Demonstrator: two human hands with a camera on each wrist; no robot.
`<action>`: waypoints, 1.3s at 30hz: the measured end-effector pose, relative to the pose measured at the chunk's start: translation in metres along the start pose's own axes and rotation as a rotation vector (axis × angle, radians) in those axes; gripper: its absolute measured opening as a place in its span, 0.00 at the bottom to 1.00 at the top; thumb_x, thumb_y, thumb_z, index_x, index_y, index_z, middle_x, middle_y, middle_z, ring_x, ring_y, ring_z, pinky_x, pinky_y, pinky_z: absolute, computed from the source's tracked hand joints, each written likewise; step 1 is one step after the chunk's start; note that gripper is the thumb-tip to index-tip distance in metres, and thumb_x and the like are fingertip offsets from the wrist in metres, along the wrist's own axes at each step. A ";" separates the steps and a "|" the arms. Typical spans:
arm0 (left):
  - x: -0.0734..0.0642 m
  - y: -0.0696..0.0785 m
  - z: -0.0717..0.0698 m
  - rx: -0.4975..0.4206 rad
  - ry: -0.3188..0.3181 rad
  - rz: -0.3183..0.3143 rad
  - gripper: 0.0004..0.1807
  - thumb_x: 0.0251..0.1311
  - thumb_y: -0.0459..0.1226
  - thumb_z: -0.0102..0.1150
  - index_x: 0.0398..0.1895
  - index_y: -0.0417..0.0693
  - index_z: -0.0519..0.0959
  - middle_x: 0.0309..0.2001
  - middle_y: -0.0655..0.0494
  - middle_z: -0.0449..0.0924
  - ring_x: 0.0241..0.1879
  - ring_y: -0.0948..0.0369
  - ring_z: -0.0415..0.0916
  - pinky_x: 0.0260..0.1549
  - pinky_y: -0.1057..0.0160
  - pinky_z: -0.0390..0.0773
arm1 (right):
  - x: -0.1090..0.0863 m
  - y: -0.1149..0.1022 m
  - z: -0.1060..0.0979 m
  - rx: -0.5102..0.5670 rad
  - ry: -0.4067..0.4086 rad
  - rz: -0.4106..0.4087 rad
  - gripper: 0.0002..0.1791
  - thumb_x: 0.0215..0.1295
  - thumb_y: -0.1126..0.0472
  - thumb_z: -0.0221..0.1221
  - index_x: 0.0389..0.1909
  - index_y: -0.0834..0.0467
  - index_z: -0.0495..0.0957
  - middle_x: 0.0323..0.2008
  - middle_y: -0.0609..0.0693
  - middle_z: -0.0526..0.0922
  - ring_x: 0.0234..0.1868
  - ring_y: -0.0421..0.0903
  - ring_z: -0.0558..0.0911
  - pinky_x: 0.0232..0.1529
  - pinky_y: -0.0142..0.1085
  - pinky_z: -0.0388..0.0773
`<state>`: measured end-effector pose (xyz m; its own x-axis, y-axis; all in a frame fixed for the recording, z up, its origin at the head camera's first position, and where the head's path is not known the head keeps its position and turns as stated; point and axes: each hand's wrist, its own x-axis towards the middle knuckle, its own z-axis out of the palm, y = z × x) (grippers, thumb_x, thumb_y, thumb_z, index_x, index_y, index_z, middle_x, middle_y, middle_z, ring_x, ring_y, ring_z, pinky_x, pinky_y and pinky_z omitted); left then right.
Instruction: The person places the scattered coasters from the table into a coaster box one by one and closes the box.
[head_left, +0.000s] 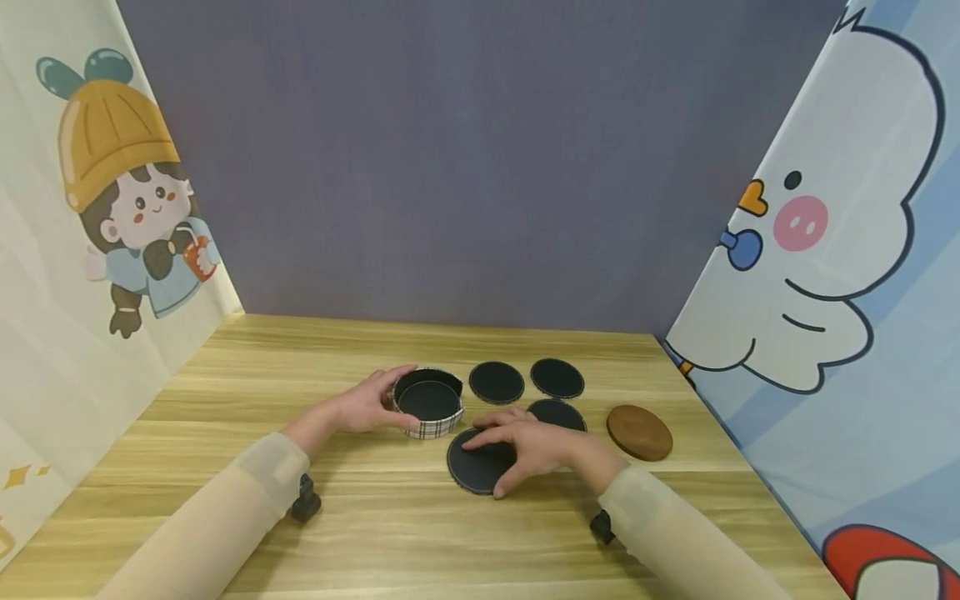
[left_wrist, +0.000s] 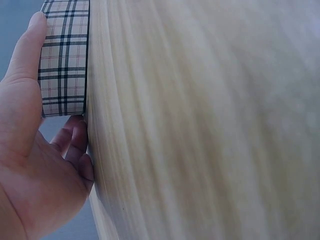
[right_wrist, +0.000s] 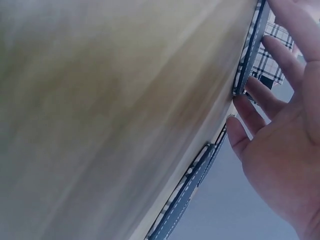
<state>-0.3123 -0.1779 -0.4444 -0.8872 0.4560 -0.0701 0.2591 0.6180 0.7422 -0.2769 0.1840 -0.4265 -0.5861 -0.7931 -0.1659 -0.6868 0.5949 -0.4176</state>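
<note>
My left hand [head_left: 366, 408] is clamped on the plaid round box [head_left: 438, 427], thumb on the near side and fingers curled round the far side. My right hand [head_left: 536, 446] has its fingers spread apart over a black coaster [head_left: 478, 467] — thumb at the near edge; I can't tell how firmly they touch. Past my right fingers lie three more coasters [head_left: 497, 382], the closest partly covered by my hand — and right of my wrist, a brown disc [head_left: 639, 432].
</note>
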 end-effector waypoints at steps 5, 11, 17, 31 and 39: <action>0.001 0.000 0.000 0.012 0.002 0.000 0.62 0.61 0.57 0.81 0.91 0.56 0.52 0.69 0.35 0.66 0.57 0.49 0.76 0.62 0.41 0.78 | 0.000 -0.001 0.002 0.015 0.007 0.010 0.44 0.58 0.42 0.81 0.76 0.32 0.76 0.83 0.49 0.66 0.84 0.58 0.60 0.78 0.70 0.58; 0.002 -0.001 0.000 0.016 0.005 0.001 0.62 0.61 0.56 0.81 0.91 0.56 0.52 0.69 0.35 0.66 0.57 0.49 0.76 0.61 0.43 0.78 | 0.001 -0.003 0.002 0.025 0.015 0.032 0.46 0.57 0.42 0.81 0.78 0.33 0.74 0.80 0.47 0.68 0.83 0.56 0.62 0.77 0.65 0.63; 0.002 -0.002 0.000 0.014 -0.001 0.007 0.62 0.62 0.56 0.81 0.91 0.54 0.52 0.69 0.35 0.65 0.56 0.50 0.75 0.59 0.45 0.78 | 0.001 -0.003 0.004 0.015 0.027 0.035 0.49 0.56 0.42 0.81 0.80 0.35 0.72 0.78 0.47 0.68 0.79 0.55 0.64 0.75 0.61 0.66; 0.002 -0.002 0.000 0.002 -0.003 0.006 0.63 0.61 0.56 0.81 0.91 0.55 0.52 0.69 0.34 0.65 0.56 0.50 0.75 0.60 0.45 0.78 | -0.005 0.000 0.004 0.114 0.158 0.040 0.54 0.52 0.41 0.79 0.83 0.36 0.68 0.76 0.44 0.65 0.75 0.52 0.63 0.69 0.57 0.66; 0.002 -0.003 0.000 0.008 0.001 0.012 0.63 0.61 0.56 0.81 0.91 0.55 0.52 0.69 0.34 0.65 0.56 0.50 0.75 0.61 0.44 0.77 | -0.007 -0.001 0.002 0.122 0.236 0.041 0.55 0.52 0.40 0.78 0.83 0.40 0.68 0.75 0.47 0.65 0.76 0.54 0.62 0.70 0.59 0.65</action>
<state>-0.3153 -0.1785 -0.4463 -0.8846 0.4624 -0.0606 0.2725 0.6179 0.7376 -0.2717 0.1886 -0.4265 -0.7064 -0.7075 0.0215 -0.6115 0.5946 -0.5220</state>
